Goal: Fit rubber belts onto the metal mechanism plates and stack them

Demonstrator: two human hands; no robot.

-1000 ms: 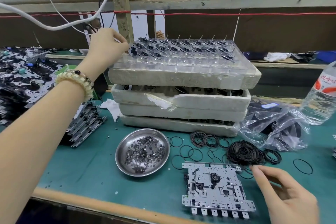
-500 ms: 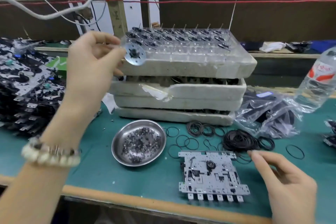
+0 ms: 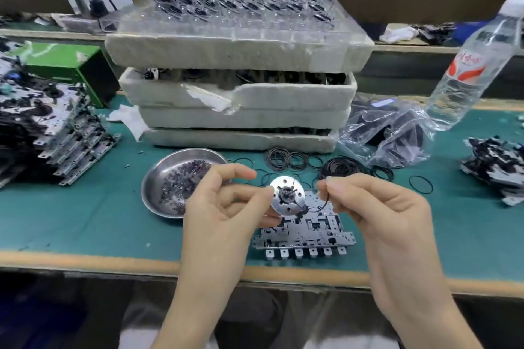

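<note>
your left hand [image 3: 224, 207] grasps the metal flywheel disc [image 3: 287, 197] by its edge while your right hand [image 3: 377, 207] pinches a rubber belt [image 3: 323, 202] just beside it, above the mechanism plate [image 3: 306, 232].

I am sitting at a green-matted bench [image 3: 85, 207] in a small assembly workshop. A stack of foam trays [image 3: 238, 119] is holding rows of spindle parts. Piles of metal mechanism plates [image 3: 65, 133] are lying to its left, with loose rubber belts [image 3: 343, 167] and a steel dish [image 3: 150, 181] of tiny washers just in front of it.

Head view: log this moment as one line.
left hand: holds metal disc | right hand: pinches rubber belt | mechanism plate: flat on table
</note>
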